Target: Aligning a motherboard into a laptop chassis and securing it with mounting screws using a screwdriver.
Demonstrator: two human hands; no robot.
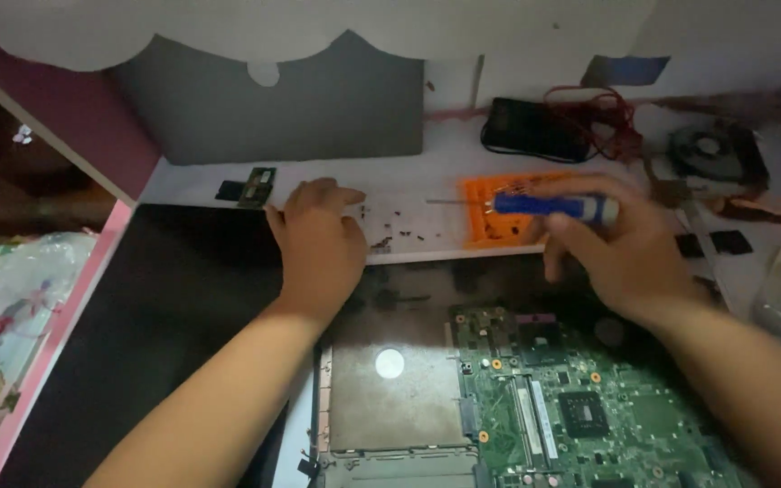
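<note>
Fingers [580, 203] of your right hand [625, 253] grip the blue screwdriver [549, 205]; left hand [318, 239], open, reaches the loose screws [390, 226]—pinch one cleanly, avoid scattering.

Left arm: bare forearm enters from lower left, reaching up and forward.
Left hand [320, 242]: palm down, back of hand to camera, fingers loosely curled and pointing right; nothing seen in its grip.
Right arm: bare forearm enters from lower right, angled up and left.
Right hand [621, 244]: fingers closed around a screwdriver [549, 205], held roughly level, tip pointing left.
</note>
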